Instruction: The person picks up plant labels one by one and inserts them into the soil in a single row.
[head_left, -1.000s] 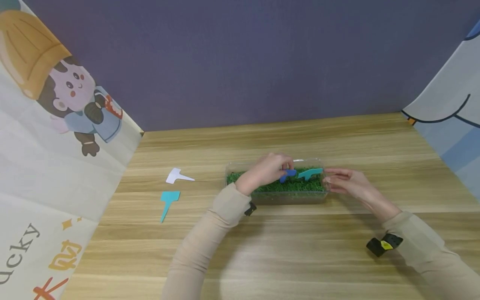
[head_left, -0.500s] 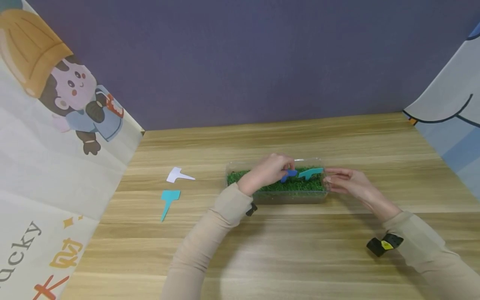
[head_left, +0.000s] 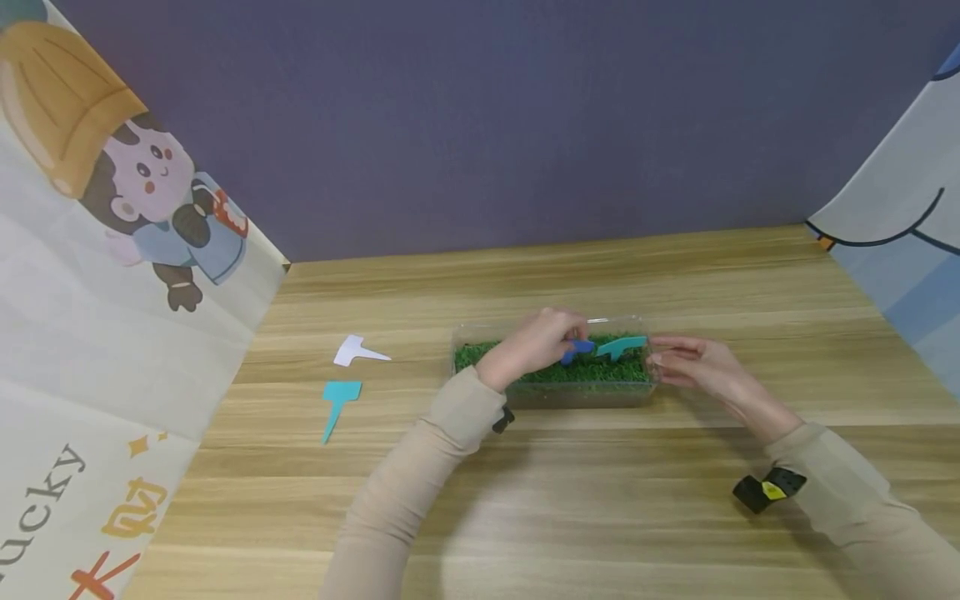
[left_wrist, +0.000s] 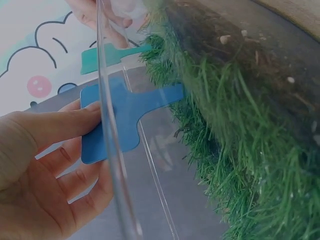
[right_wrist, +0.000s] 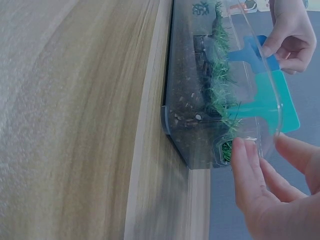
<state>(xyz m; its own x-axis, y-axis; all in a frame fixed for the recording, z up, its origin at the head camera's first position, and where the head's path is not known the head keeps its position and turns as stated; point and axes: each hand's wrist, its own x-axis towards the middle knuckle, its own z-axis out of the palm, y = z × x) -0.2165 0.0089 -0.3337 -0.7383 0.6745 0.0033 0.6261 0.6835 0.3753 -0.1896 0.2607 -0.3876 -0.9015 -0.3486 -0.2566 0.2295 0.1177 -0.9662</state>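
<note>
A clear plastic box (head_left: 555, 397) holds soil topped with green grass (head_left: 480, 353). My left hand (head_left: 534, 340) pinches the broad head of a blue T-shaped plant label (head_left: 577, 350) between thumb and fingers. In the left wrist view, this blue label's (left_wrist: 125, 117) narrow stem reaches down into the grass (left_wrist: 240, 125). Right of it a teal plant label (head_left: 621, 345) stands upright in the grass, its head above the rim in the right wrist view. At the box's right end, my right hand (head_left: 701, 367) touches the wall with fairly straight fingers (right_wrist: 242, 167).
On the wooden table (head_left: 600, 517), left of the box, lie a white plant label (head_left: 360, 351) and a turquoise plant label (head_left: 341, 407). A dark panel (head_left: 480, 125) rises behind the table. Printed cloths (head_left: 90, 333) border both sides.
</note>
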